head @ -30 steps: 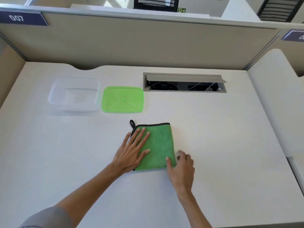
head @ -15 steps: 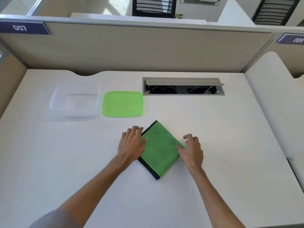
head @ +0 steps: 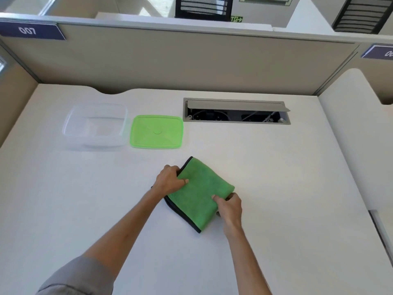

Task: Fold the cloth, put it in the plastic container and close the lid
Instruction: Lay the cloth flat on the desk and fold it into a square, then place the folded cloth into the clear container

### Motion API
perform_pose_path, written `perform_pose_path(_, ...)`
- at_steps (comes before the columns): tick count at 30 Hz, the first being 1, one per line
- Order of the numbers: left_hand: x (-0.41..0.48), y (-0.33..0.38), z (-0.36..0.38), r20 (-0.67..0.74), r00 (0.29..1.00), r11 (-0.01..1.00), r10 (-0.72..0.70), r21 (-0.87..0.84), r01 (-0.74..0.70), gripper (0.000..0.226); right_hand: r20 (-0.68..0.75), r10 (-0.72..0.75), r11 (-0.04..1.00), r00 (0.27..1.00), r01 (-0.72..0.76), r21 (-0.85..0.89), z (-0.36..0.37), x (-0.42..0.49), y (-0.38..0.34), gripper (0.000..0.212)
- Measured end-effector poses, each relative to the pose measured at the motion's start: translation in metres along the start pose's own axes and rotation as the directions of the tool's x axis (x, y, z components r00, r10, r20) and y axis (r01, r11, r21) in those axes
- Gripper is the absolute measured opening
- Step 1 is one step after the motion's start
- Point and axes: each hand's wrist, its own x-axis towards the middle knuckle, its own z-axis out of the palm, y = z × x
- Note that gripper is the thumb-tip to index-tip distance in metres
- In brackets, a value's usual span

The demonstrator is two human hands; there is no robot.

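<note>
A green cloth [head: 200, 193] with a dark edge lies folded on the white desk, turned like a diamond. My left hand [head: 170, 180] pinches its left edge, thumb on top. My right hand [head: 229, 207] grips its right corner, fingers curled under the fabric. Behind and to the left stands the clear plastic container [head: 70, 133], open, with nothing inside. Its green lid [head: 157, 132] lies flat beside it on the right.
An open cable hatch [head: 236, 111] is sunk into the desk at the back right. Beige partition walls [head: 191, 60] close off the back and sides. A second desk surface [head: 361, 145] adjoins on the right.
The cloth was turned from square-on to a diamond angle. Both hands went from lying flat on or beside it to gripping its left edge and right corner.
</note>
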Motion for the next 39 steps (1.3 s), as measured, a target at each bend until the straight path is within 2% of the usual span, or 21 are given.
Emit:
perform_pose_path(7, -0.037, -0.026, -0.001, 0.071, 0.997, 0.945, 0.022, -0.328, 0.003, 0.041, 0.138, -0.155, 0.984, 0.978, 0.166, -0.071, -0.018, -0.006, 0.003, 0.033)
perform_pose_path(10, -0.061, -0.042, -0.006, 0.123, 0.992, 0.87, 0.025, -0.492, 0.04, 0.042, 0.198, -0.213, 0.975, 0.957, 0.222, -0.026, -0.019, -0.01, -0.002, 0.034)
perform_pose_path(13, -0.085, -0.058, -0.013, 0.169, 0.985, 0.809, 0.045, -0.584, 0.063, 0.04, 0.248, -0.264, 0.962, 0.932, 0.273, -0.001, -0.016, -0.019, -0.009, 0.029)
perform_pose_path(20, -0.109, -0.087, -0.056, 0.166, 0.982, 0.768, 0.095, -0.639, 0.034, 0.037, 0.29, -0.338, 0.935, 0.896, 0.355, -0.008, 0.015, -0.037, -0.038, 0.029)
perform_pose_path(25, -0.101, -0.114, -0.104, 0.132, 0.986, 0.771, 0.106, -0.637, 0.002, 0.033, 0.311, -0.343, 0.932, 0.886, 0.361, 0.0, 0.059, -0.049, -0.061, 0.031)
perform_pose_path(32, -0.078, -0.161, -0.199, -0.001, 0.995, 0.775, 0.099, -0.628, -0.077, 0.031, 0.415, -0.336, 0.936, 0.846, 0.347, 0.053, 0.147, -0.062, -0.131, 0.031)
perform_pose_path(39, -0.027, -0.2, -0.317, -0.184, 0.975, 0.799, 0.122, -0.564, -0.206, 0.029, 0.404, -0.464, 0.876, 0.788, 0.475, 0.081, 0.248, -0.053, -0.226, 0.037)
